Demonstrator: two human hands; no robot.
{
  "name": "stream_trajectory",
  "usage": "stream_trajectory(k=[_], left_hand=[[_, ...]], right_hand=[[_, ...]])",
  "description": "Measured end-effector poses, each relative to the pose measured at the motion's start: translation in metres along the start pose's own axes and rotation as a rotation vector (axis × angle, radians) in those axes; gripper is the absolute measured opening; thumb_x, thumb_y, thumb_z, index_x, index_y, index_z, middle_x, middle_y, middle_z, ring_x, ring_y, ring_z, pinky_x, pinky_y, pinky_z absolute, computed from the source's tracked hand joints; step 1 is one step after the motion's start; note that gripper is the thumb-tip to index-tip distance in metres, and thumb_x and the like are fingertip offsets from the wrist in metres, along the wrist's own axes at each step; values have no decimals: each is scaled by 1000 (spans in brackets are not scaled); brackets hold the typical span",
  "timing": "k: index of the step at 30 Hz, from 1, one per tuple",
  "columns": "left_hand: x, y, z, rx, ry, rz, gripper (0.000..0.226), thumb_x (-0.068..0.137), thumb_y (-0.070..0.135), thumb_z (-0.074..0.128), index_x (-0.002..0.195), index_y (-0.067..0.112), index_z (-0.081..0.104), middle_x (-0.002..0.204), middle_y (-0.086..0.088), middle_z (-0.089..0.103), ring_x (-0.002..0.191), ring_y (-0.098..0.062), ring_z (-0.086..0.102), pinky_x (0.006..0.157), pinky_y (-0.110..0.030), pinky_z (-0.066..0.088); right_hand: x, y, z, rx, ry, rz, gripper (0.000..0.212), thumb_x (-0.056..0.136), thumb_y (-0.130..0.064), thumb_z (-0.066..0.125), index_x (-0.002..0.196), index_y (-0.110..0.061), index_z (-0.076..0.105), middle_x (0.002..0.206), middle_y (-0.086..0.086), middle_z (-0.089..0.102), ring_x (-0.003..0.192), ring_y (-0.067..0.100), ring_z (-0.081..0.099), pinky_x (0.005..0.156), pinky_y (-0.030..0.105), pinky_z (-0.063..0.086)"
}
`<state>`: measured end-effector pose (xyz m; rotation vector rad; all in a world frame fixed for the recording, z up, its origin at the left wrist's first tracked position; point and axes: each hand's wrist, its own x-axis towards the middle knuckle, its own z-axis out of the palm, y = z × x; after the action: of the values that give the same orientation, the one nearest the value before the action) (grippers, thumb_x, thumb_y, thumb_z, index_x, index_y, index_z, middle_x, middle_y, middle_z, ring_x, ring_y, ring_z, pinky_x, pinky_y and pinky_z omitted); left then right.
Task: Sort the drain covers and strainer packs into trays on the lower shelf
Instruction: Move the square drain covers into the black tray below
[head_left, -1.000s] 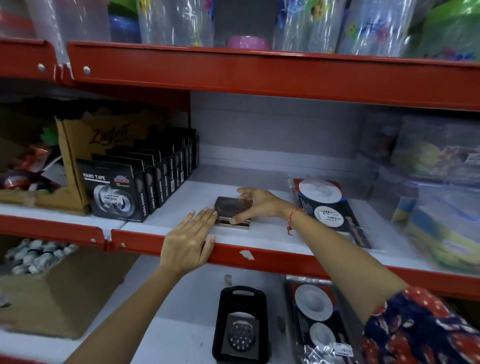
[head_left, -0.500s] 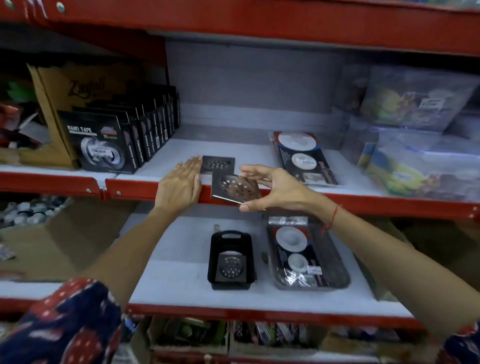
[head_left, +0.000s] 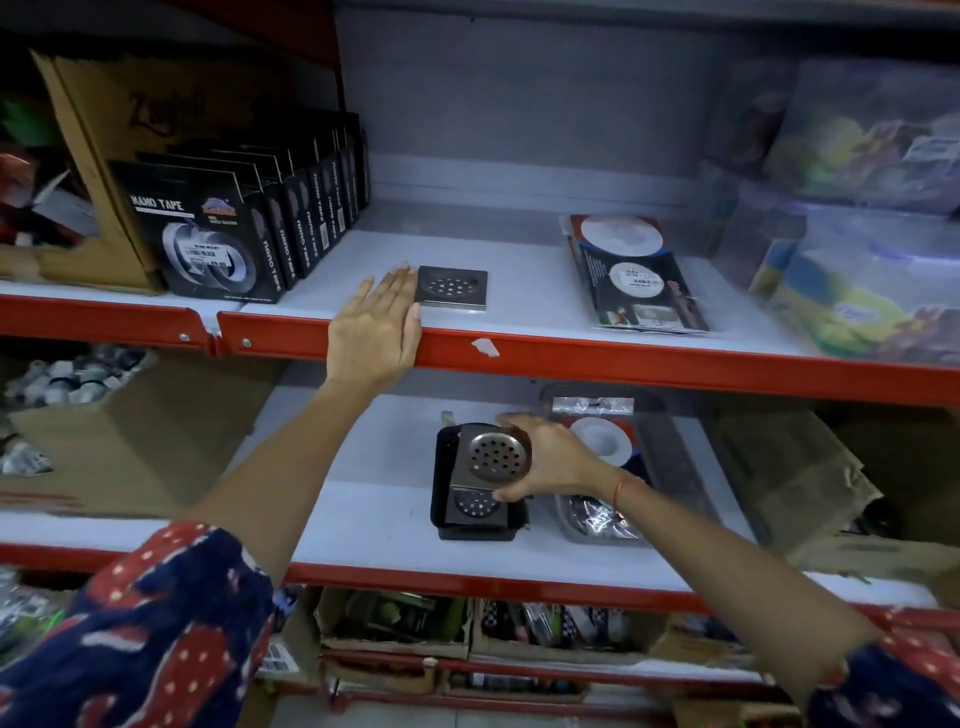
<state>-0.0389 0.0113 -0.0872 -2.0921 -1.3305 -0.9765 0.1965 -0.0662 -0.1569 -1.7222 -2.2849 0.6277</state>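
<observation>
My right hand (head_left: 550, 460) grips a square steel drain cover (head_left: 491, 457) and holds it tilted over the black tray (head_left: 441, 499) on the lower shelf. Another drain cover (head_left: 475, 506) lies flat in that tray. Right of it a clear tray (head_left: 670, 447) holds strainer packs (head_left: 602, 439), partly hidden by my wrist. On the upper shelf one drain cover (head_left: 452, 287) lies flat, with my left hand (head_left: 376, 332) resting open on the shelf edge, fingertips touching its left side. A strainer pack (head_left: 636, 275) lies further right on that shelf.
A row of black nano tape boxes (head_left: 208, 234) stands left on the upper shelf beside a cardboard box (head_left: 104, 156). Bagged goods (head_left: 862, 249) fill the right side. Cardboard boxes (head_left: 810, 483) flank the trays on the lower shelf. Red shelf rails (head_left: 623, 364) run across.
My right hand lifted a drain cover off the upper shelf and carried it down over the black tray. My left hand stayed on the shelf edge. The view tilted downward.
</observation>
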Motion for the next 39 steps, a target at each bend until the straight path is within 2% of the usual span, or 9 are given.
stream_trajectory(k=[7, 11, 14, 21, 23, 26, 30, 34, 39], left_hand=[[2, -10, 20, 21, 237, 104, 46, 96, 19, 32, 127, 2, 61, 128, -12, 64, 119, -20, 62, 103, -39, 48], [1, -13, 27, 29, 304, 137, 49, 97, 21, 27, 129, 2, 59, 132, -11, 61, 124, -19, 58, 106, -38, 45], [1, -15, 30, 42, 317, 153, 50, 97, 21, 26, 130, 2, 57, 134, -12, 59, 126, -19, 56, 107, -39, 44], [2, -15, 30, 41, 321, 150, 50, 97, 21, 26, 130, 2, 57, 134, -12, 59, 126, -19, 56, 107, -39, 44], [2, -14, 29, 41, 322, 147, 49, 97, 21, 26, 130, 2, 58, 134, -12, 59, 126, -19, 56, 107, -40, 44], [2, -12, 27, 36, 311, 138, 49, 97, 21, 27, 129, 2, 59, 133, -11, 60, 125, -19, 57, 106, -39, 45], [1, -10, 23, 19, 285, 116, 48, 97, 20, 28, 128, 3, 60, 132, -11, 61, 123, -19, 58, 105, -40, 45], [1, -8, 18, 4, 221, 97, 46, 97, 19, 30, 128, 2, 60, 131, -11, 62, 123, -20, 59, 106, -40, 45], [-1, -6, 11, 8, 140, 64, 46, 98, 20, 30, 128, 2, 59, 132, -12, 61, 123, -21, 58, 107, -39, 44]], right_hand=[[56, 31, 59, -48, -129, 74, 105, 51, -49, 81, 139, -27, 30, 125, 3, 60, 107, 23, 62, 90, 34, 54], [73, 42, 83, -103, -216, 104, 121, 51, -53, 82, 149, -22, 18, 140, 7, 50, 126, 27, 48, 100, 36, 45], [78, 49, 96, -143, -262, 111, 118, 51, -56, 81, 146, -20, 22, 142, 8, 48, 127, 28, 48, 100, 40, 45], [80, 50, 105, -205, -254, 66, 119, 55, -56, 81, 149, -22, 16, 147, 11, 43, 132, 31, 46, 112, 48, 31], [77, 44, 96, -197, -243, 60, 119, 56, -56, 81, 149, -20, 16, 149, 10, 41, 133, 30, 45, 113, 47, 32], [69, 29, 79, -198, -191, 4, 104, 68, -49, 76, 151, -18, 20, 152, 8, 38, 138, 27, 38, 117, 42, 26], [45, 1, 46, -148, -86, -83, 76, 82, -42, 66, 147, -19, 33, 148, 5, 44, 132, 22, 47, 102, 38, 47], [16, -33, 5, -87, 14, -183, 61, 85, -45, 62, 139, -22, 47, 144, -4, 50, 128, 13, 51, 105, 34, 45], [-11, -72, -52, 34, 194, -289, 35, 85, -35, 66, 117, -20, 68, 118, -9, 70, 109, 3, 64, 98, 27, 49]])
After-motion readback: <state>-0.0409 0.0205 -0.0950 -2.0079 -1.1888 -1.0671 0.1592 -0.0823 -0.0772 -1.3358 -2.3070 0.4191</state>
